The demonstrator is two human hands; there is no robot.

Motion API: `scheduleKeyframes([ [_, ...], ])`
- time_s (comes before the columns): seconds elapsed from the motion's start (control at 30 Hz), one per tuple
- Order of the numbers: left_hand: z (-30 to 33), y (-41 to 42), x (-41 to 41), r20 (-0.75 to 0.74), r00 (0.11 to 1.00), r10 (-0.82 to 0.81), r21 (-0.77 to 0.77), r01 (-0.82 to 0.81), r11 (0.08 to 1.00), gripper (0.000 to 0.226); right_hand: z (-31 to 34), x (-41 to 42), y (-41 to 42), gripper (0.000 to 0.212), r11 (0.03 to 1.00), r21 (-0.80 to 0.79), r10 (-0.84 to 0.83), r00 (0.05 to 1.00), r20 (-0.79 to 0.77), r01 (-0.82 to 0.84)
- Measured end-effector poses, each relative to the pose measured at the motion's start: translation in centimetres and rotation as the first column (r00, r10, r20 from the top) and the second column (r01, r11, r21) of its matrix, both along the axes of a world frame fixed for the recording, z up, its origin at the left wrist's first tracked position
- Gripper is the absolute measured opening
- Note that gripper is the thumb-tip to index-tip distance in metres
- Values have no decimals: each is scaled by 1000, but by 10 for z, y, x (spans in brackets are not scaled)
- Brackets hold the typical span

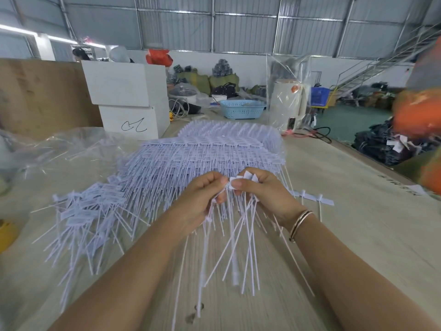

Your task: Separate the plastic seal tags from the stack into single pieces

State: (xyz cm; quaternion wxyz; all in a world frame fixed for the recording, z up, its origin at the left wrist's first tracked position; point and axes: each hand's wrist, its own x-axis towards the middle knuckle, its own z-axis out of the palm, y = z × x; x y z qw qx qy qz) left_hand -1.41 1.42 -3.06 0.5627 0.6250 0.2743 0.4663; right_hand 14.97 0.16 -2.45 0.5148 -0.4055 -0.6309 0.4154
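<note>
At the left of the frame I see loose single tags [83, 211] heaped on the bench [346, 199]; the stack [210, 149] fills the centre. My left hand [202, 201] and right hand [265, 189], close together at centre, each pinch a strip of joined tags [235, 183], thin white flags with long tails hanging. I judge a piece is mid-tearing; next calls for a clean twist apart. A short strip [312, 197] lies right.

The stack of tags [214, 149] lies on the table [346, 211]; loose tags [88, 211] lie left of it, boxes [128, 101] and a basket [241, 108] behind.
</note>
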Motion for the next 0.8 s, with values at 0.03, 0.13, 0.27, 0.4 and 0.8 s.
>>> scheduleKeyframes([
  [0.03, 1, -1, 1, 42, 999, -20, -27, 21, 999, 29, 0, -1, 0, 18, 1000, 5, 17, 999, -29, -17],
  [0.13, 3, -5, 6, 143, 987, -79, -68, 89, 994, 27, -2, -1, -1, 14, 992, 24, 129, 980, -152, -126],
  [0.27, 3, -8, 10, 237, 959, -154, -104, 182, 978, 19, -2, -3, -4, 14, 981, 29, 192, 957, -216, -191],
  [0.4, 2, -6, 13, 311, 928, -206, -142, 260, 955, 25, -2, -6, -6, 22, 971, 7, 230, 918, -323, -241],
  [0.8, 6, 3, -13, -461, 869, 179, 306, -33, 952, 16, 1, 8, -3, 29, 999, -51, 29, 965, 262, -17],
])
